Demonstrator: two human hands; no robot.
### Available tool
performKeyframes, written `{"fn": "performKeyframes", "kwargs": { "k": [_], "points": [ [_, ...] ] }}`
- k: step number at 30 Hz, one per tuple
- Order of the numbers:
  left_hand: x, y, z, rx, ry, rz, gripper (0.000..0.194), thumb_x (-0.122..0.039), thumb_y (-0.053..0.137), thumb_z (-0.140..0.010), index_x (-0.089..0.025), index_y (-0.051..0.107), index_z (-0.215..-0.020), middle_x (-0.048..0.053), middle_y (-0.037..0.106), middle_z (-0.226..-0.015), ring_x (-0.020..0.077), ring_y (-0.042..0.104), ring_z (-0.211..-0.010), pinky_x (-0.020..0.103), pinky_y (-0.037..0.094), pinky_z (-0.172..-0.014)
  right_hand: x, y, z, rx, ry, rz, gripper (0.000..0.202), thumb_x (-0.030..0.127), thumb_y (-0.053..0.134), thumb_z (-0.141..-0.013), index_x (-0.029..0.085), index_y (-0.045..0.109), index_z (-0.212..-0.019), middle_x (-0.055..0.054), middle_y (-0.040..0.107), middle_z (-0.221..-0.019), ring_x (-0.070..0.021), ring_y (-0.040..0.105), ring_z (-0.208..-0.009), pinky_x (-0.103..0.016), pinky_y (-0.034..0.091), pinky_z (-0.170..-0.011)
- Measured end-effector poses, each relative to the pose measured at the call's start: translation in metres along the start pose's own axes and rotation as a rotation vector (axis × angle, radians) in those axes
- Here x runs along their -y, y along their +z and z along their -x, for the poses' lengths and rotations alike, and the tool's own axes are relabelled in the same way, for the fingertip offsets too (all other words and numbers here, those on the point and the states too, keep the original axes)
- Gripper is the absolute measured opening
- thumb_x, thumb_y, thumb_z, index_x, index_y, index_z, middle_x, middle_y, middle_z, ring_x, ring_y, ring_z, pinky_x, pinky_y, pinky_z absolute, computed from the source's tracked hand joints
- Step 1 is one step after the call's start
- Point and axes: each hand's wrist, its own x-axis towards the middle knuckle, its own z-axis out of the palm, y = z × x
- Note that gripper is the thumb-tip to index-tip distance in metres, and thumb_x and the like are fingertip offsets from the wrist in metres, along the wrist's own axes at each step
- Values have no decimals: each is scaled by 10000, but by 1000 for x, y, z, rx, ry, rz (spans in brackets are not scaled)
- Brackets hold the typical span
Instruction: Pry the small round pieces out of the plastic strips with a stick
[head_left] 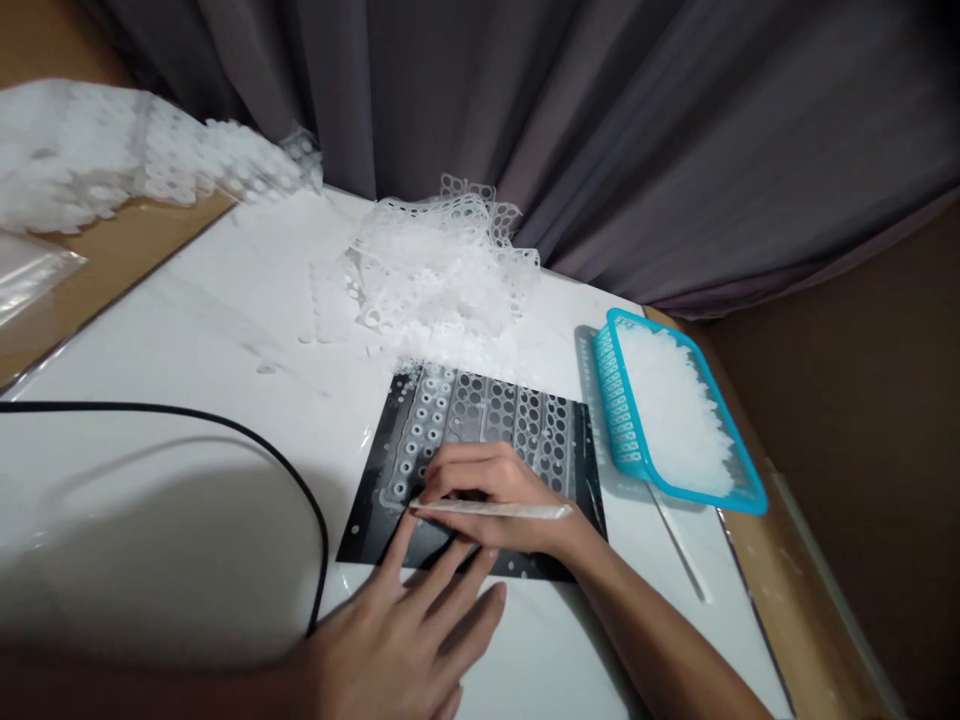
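The fingers of the right hand (502, 490) are curled and drawn together, pinching a slim white stick (495, 510) near its left end, the shaft lying back along the hand toward the wrist. The left hand (409, 625) has its fingers spread; one fingertip reaches just beside the stick's left end, though actual contact cannot be told. Both hands are over the lower part of a black mat (367, 520), on which lies a translucent perforated sheet (480, 430), partly covered by the right hand. Its leftmost columns bear white ring-shaped pieces (406, 467); the columns farther right show dark round openings. The mat rests on a white tabletop (225, 345). Beyond the mat's far edge sits a loose heap of white perforated scraps (442, 270). To the right stands a blue basket (712, 497), filled with small white pieces (667, 415), and a second white stick (681, 545) projects from beside its near end. A black cable (150, 407) curves across the left side. Further white perforated material (142, 150) is piled at upper left, and a grey curtain (450, 90) hangs behind.
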Motion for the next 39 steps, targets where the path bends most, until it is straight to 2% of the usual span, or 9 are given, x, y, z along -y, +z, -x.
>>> {"fn": "performKeyframes", "kwargs": {
  "k": [5,10,16,19,22,26,30,34,39],
  "points": [
    [-1,-4,0,8,4,8,558,-450,476,-1110,-252,519,-1630,109,490,-1716,337,337,-1600,713,-84,-1299,-1,1,-3,-54,-28,-35,163,256,713,-1047,191,728,-898,-79,767,-1104,-149,750,-906,-282,617,-789],
    [-1,-4,1,3,-18,6,568,-461,460,-1114,-260,499,-1644,95,475,-1729,331,343,-1595,685,-9,-1307,-1,-2,-5,18,-25,-28,178,219,700,-1046,195,711,-870,-100,790,-1232,-163,778,-967,-306,641,-840],
    [0,-5,1,36,-12,44,581,-466,488,-1109,-237,499,-1643,113,473,-1727,335,394,-1558,641,132,-1293,9,-11,-9,142,-149,158,103,158,649,-1070,195,743,-1049,-126,772,-1372,-209,773,-1155,-368,643,-971],
    [2,-6,0,85,-8,92,603,-467,532,-1101,-231,488,-1654,113,587,-1624,327,503,-1462,593,223,-1275,12,-9,-8,162,-262,416,125,156,627,-1081,192,746,-1071,-145,775,-1364,-224,773,-1028,-371,642,-810],
    [1,-7,-1,115,-16,142,562,-467,506,-1126,-259,496,-1649,71,730,-1408,279,625,-1262,541,291,-1245,8,1,-3,100,-400,639,202,150,617,-1072,208,714,-903,-138,778,-1364,-207,717,-792,-362,561,-605],
    [-3,-6,0,137,-62,178,505,-423,477,-1142,-290,516,-1627,41,729,-1420,260,635,-1220,530,301,-1243,-2,12,3,48,-478,736,233,160,633,-1052,214,666,-828,-136,749,-1434,-198,674,-739,-358,513,-550],
    [-6,-4,-1,159,-83,165,530,-406,543,-1099,-306,522,-1619,45,665,-1526,286,576,-1333,582,237,-1283,-8,11,2,21,-420,676,202,156,620,-1061,225,672,-878,-97,746,-1459,-180,710,-756,-328,528,-558],
    [-2,-7,-4,94,-38,77,519,-391,501,-1100,-295,527,-1610,73,570,-1634,324,408,-1521,694,12,-1310,-9,8,-4,-59,-198,285,190,105,548,-1079,208,706,-1055,-113,764,-1421,-180,806,-983,-293,632,-728],
    [3,-10,-7,33,5,37,497,-419,400,-1136,-269,553,-1585,88,522,-1687,321,304,-1598,738,-130,-1284,-2,11,-16,-269,117,-163,257,255,637,-1087,231,623,-832,-49,818,-895,-231,829,-1061,-280,641,-690]
  ]
}}
